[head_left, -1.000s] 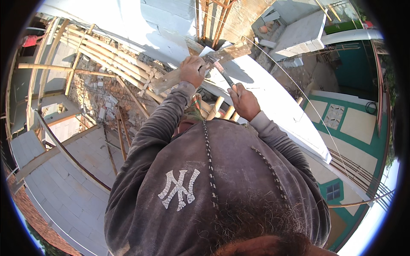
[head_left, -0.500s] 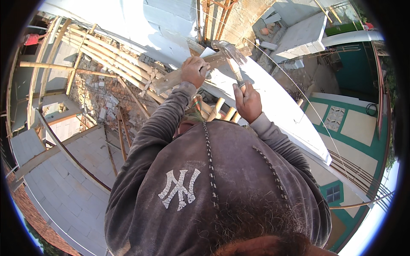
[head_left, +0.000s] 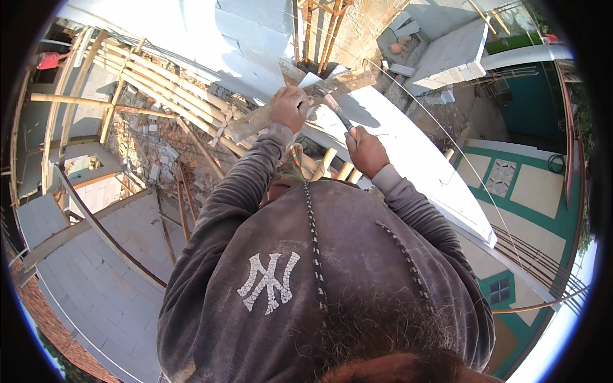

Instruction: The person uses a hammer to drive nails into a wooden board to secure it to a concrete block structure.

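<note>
My right hand (head_left: 368, 151) is wrapped round the handle of a hammer (head_left: 342, 117). The hammer's head end points away from me, down at a wooden plank (head_left: 350, 83), and is hard to make out there. Just left of it, my left hand (head_left: 289, 110) is closed on the plank, its fingers bent over the wood. Whether those fingers also pinch something small cannot be seen. The plank lies slanted, its near end at lower left, across the inner end of a white ledge (head_left: 408, 143).
Bamboo poles (head_left: 156, 82) run along the left above brick rubble (head_left: 137, 127). Upright rusty rebar (head_left: 327, 35) stands just beyond the plank. A thin line (head_left: 440, 131) crosses the right side. Low block walls (head_left: 115, 255) lie below left, and a green-and-cream building (head_left: 536, 191) stands at right.
The hammer has swung down and left from its raised position onto the plank area, my right hand tilting with it. My left hand and the plank stay nearly where they were.
</note>
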Demonstrator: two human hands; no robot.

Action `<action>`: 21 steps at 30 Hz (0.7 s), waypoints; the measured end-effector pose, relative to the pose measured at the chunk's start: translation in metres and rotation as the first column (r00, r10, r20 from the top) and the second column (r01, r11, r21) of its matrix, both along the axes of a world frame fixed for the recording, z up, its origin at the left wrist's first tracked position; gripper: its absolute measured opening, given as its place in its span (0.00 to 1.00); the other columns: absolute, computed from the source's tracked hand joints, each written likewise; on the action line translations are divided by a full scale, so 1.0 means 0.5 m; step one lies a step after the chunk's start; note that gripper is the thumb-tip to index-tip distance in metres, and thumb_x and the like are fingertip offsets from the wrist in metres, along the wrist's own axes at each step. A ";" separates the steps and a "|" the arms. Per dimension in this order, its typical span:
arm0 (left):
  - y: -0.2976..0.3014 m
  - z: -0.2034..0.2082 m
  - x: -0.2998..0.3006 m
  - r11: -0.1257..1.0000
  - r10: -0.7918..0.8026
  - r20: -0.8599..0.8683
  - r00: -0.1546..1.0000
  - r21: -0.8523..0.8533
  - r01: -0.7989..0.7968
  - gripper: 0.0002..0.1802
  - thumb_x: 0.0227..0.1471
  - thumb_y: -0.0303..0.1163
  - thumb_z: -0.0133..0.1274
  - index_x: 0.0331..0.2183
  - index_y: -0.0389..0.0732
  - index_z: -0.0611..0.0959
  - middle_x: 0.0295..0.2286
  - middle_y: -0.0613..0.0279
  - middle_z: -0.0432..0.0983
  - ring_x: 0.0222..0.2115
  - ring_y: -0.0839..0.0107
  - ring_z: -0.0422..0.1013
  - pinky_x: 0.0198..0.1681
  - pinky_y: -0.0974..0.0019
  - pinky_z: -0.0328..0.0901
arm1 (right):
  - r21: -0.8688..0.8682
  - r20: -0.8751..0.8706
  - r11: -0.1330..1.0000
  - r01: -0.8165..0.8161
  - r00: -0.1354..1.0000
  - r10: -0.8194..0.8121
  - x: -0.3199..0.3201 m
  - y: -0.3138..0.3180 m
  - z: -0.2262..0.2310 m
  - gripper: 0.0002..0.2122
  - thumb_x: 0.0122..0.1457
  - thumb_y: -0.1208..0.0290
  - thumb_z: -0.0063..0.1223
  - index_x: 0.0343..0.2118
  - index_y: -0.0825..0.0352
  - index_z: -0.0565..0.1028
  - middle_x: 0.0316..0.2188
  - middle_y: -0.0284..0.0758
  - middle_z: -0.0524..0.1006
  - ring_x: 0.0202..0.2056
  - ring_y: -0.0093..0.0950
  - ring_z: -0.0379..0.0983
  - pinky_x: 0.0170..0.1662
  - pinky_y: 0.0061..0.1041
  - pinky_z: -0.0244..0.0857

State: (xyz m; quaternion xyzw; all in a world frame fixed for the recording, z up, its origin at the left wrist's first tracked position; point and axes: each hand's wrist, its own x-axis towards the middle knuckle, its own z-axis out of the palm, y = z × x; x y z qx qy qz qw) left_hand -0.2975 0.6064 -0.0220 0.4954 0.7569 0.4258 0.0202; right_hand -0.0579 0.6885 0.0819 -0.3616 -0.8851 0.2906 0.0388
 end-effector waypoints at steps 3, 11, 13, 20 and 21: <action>-0.005 -0.011 -0.009 1.000 -0.015 0.000 1.000 0.028 0.015 0.09 0.53 0.38 0.61 0.28 0.44 0.87 0.38 0.64 0.80 0.46 0.56 0.71 0.52 0.52 0.63 | 0.032 -0.160 0.999 -0.009 0.987 0.014 -0.014 -0.016 0.058 0.14 0.68 0.61 0.52 0.37 0.70 0.71 0.22 0.54 0.78 0.26 0.56 0.77 0.30 0.50 0.69; -0.005 -0.023 -0.014 1.000 -0.009 -0.003 1.000 -0.004 0.009 0.09 0.52 0.38 0.62 0.29 0.44 0.88 0.38 0.65 0.81 0.46 0.56 0.71 0.53 0.51 0.64 | -0.012 -0.060 1.000 -0.020 0.998 0.020 -0.019 -0.003 0.042 0.15 0.68 0.61 0.53 0.37 0.70 0.71 0.24 0.54 0.78 0.27 0.55 0.77 0.33 0.51 0.70; -0.007 -0.015 -0.005 1.000 -0.017 0.015 1.000 -0.015 0.017 0.09 0.52 0.38 0.61 0.29 0.44 0.88 0.38 0.65 0.81 0.46 0.56 0.71 0.53 0.51 0.64 | 0.033 -0.176 0.999 0.019 0.984 -0.013 -0.024 -0.017 0.071 0.14 0.68 0.61 0.53 0.37 0.69 0.71 0.23 0.53 0.78 0.27 0.55 0.77 0.32 0.51 0.69; 0.004 -0.007 -0.004 1.000 -0.006 -0.002 1.000 -0.007 0.006 0.08 0.52 0.37 0.62 0.29 0.44 0.89 0.38 0.66 0.81 0.46 0.57 0.71 0.54 0.51 0.63 | -0.025 0.110 1.000 0.002 0.994 0.001 0.015 0.001 -0.008 0.16 0.69 0.57 0.47 0.38 0.69 0.72 0.24 0.54 0.79 0.28 0.56 0.78 0.33 0.53 0.70; 0.003 -0.008 0.001 1.000 -0.002 -0.002 1.000 -0.008 0.002 0.08 0.52 0.37 0.62 0.29 0.44 0.89 0.38 0.66 0.81 0.46 0.57 0.71 0.54 0.51 0.63 | -0.040 0.010 0.999 0.002 1.000 -0.001 0.022 -0.001 0.001 0.16 0.69 0.58 0.49 0.37 0.70 0.72 0.22 0.54 0.77 0.27 0.56 0.77 0.32 0.52 0.69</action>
